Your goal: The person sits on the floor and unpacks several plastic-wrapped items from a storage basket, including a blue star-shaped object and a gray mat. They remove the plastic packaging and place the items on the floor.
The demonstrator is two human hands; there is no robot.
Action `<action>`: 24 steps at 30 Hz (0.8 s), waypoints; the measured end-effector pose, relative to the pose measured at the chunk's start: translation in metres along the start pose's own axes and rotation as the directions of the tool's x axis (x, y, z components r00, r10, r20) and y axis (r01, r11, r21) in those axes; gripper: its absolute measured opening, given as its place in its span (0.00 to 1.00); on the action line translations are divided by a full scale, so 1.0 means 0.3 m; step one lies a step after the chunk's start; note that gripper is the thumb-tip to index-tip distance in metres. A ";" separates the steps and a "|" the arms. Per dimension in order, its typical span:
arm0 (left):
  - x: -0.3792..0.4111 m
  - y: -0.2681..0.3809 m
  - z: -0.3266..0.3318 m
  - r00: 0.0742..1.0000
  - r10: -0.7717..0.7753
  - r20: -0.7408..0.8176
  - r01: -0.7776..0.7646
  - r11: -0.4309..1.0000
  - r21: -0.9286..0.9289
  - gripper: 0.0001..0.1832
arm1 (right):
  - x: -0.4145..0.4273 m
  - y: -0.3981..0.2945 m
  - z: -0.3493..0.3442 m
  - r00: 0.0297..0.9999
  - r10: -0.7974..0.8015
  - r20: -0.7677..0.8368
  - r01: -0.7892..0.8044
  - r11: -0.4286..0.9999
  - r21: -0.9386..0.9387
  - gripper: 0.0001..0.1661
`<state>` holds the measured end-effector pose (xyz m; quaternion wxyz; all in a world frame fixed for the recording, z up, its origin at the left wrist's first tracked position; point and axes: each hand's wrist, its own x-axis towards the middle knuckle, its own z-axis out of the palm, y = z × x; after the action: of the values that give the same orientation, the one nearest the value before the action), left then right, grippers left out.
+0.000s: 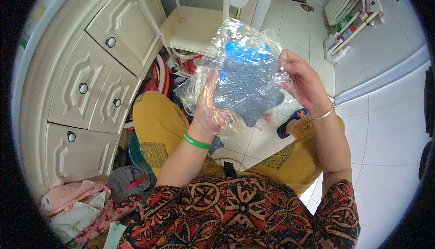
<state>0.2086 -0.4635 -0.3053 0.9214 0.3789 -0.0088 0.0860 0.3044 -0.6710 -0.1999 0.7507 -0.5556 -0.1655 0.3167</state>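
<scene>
A clear plastic bag (pixel 234 31) is held up before me in both hands. Within it are a dark grey, star-shaped perforated piece (pixel 249 89) and a bright blue piece (pixel 249 52) at its upper side; what kind of objects they are, I cannot tell. My left hand (pixel 212 103), behind or inside the crinkled film, supports the bag's left side, its fingers partly hidden by glare. With thumb and fingers, my right hand (pixel 295 76) pinches the bag's right edge. Another dark grey textured piece (pixel 216 145) shows low down, beside my left wrist.
Cream cabinets with round knobs (pixel 83 87) line the left. A cream shelf rack (pixel 190 28) stands ahead, basins (pixel 162 76) below it. Towels (pixel 78 211) and a clear plastic container (pixel 127 182) lie at lower left. A white rack with bottles (pixel 343 38) is at upper right.
</scene>
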 end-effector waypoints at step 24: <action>-0.009 -0.057 0.035 0.966 -0.257 -0.001 0.257 0.966 -0.035 0.27 | 0.023 0.147 -0.132 0.914 -0.392 -0.110 0.113 0.504 -0.856 0.06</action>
<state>0.2094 -0.4831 -0.3101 0.9311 0.3608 0.0417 -0.0332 0.3204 -0.6873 -0.2549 0.4484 -0.8539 -0.2642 -0.0002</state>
